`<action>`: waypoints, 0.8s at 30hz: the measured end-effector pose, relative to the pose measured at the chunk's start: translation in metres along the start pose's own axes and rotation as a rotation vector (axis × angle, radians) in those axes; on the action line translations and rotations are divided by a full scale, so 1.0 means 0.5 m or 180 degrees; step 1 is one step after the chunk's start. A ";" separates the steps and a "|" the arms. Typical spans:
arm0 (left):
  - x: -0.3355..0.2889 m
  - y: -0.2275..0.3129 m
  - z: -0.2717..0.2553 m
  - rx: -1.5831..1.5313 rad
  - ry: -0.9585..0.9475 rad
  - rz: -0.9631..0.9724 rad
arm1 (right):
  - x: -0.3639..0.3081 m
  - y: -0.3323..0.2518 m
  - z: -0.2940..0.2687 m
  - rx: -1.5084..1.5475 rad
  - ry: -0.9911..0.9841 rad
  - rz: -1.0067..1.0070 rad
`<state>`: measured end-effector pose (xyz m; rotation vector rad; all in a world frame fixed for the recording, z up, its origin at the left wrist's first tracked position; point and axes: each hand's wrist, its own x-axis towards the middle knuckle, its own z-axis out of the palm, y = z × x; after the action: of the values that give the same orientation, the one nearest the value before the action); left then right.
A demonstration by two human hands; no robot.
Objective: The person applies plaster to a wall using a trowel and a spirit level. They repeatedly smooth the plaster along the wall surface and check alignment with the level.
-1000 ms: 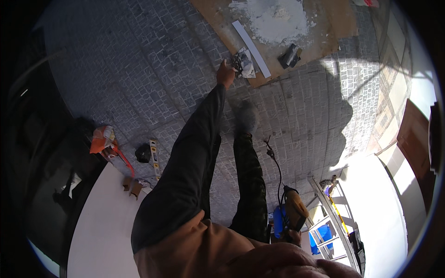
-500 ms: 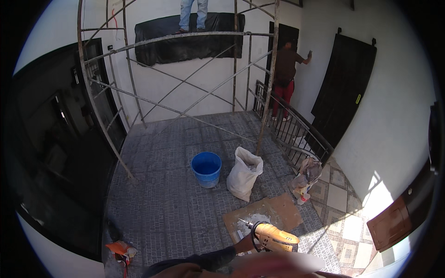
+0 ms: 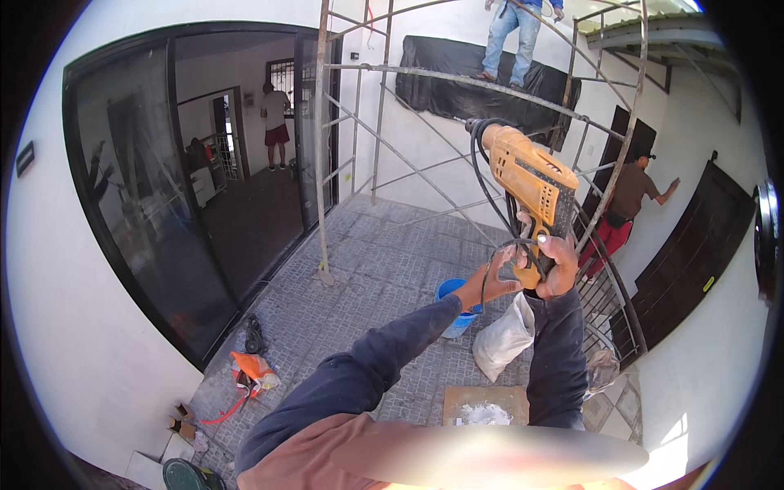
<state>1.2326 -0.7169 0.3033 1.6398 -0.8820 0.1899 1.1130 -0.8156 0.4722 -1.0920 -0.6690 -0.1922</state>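
I hold a yellow-orange power drill [image 3: 523,175] up in front of me, its chuck pointing to the upper left. My right hand [image 3: 558,265] is wrapped round the handle from the right. On the other side, my left hand [image 3: 494,282] closes against the lower handle, where the black cord loops; some of its fingers are hidden. The cord [image 3: 482,175] is coiled along the drill's left side. Below, partly behind my arms, stand a white sack [image 3: 500,343] and a blue bucket [image 3: 459,320].
A metal scaffold [image 3: 320,163] spans the room, with a person [image 3: 510,41] standing on its platform. Another person [image 3: 625,196] touches the right wall beyond a railing [image 3: 600,306]. White powder lies on cardboard [image 3: 518,400]. An orange bag [image 3: 253,369] rests at floor left.
The drill has risen from low near my body to chest height or above, now held in both hands. The view has swung up and left, showing the doorway and a person inside.
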 end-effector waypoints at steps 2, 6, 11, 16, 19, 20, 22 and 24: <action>-0.025 -0.026 -0.051 -0.0508 0.0200 0.0213 | 0.097 0.047 0.048 0.0178 0.0129 -0.0060; -0.131 -0.052 -0.205 -0.2653 0.0101 -0.0558 | 0.322 0.123 0.095 -0.0116 0.0169 -0.0331; -0.165 -0.033 -0.402 -0.1899 0.1207 0.0311 | 0.557 0.202 0.104 -0.0095 0.0049 -0.0281; 0.025 -0.035 -0.647 -0.1872 0.2261 0.0362 | 0.730 0.362 0.051 0.0533 -0.0708 0.0137; 0.162 -0.037 -0.783 -0.1464 0.2252 0.0381 | 0.809 0.468 0.037 0.0801 -0.1186 0.0243; 0.200 -0.043 -0.824 -0.1195 0.2391 0.0250 | 0.831 0.512 0.052 0.1041 -0.1190 0.0284; 0.269 -0.056 -0.899 -0.0735 0.2342 -0.0152 | 0.880 0.590 0.081 0.1224 -0.1633 0.0229; 0.325 -0.082 -0.963 -0.0206 0.2190 -0.0181 | 0.924 0.665 0.114 0.1041 -0.1487 0.0112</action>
<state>1.5333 -0.3552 0.4998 1.3924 -0.3102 0.6346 1.6078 -0.5307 0.5089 -0.8336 -1.0563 0.2064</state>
